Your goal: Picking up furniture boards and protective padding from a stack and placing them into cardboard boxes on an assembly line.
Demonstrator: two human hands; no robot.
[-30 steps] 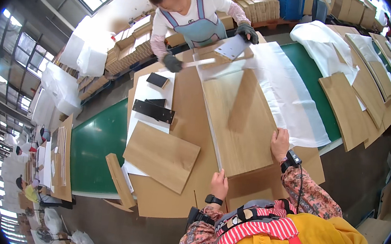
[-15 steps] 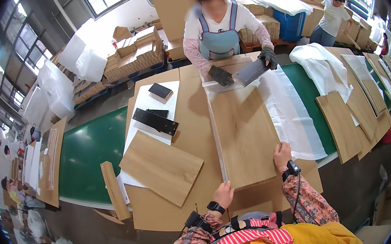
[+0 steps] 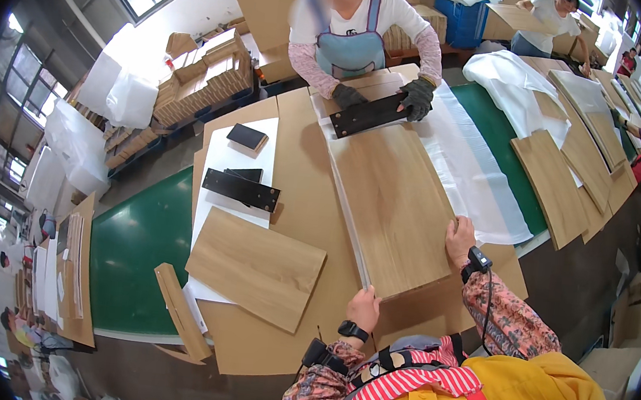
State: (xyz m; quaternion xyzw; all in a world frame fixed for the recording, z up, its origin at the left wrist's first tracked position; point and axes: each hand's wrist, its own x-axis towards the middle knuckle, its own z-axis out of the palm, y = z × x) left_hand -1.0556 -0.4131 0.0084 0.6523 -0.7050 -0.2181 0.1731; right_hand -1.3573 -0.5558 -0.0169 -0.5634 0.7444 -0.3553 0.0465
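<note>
A long wood-grain board [image 3: 391, 200] lies lengthwise in front of me, with pale sheet edges showing along its left side. My left hand [image 3: 364, 308] is closed on its near left corner. On its near right edge my right hand [image 3: 460, 242] grips with curled fingers; the thumb side is partly hidden. Across the table, a co-worker in dark gloves [image 3: 419, 99] holds a black strip-shaped panel [image 3: 372, 116] with holes at its ends over the board's far end.
Left of the board lie a loose wood-grain panel [image 3: 255, 267], several black pieces [image 3: 240, 188] on a white panel [image 3: 220, 150], and a narrow wooden strip [image 3: 178, 306]. Green conveyor surface [image 3: 139, 251] runs beneath cardboard [image 3: 293, 158]. More boards [image 3: 548, 185] and white foam sheet [image 3: 480, 166] sit right.
The co-worker has turned the black panel and laid it across the board's far end. My hands keep their hold on the near end. The view has shifted slightly.
</note>
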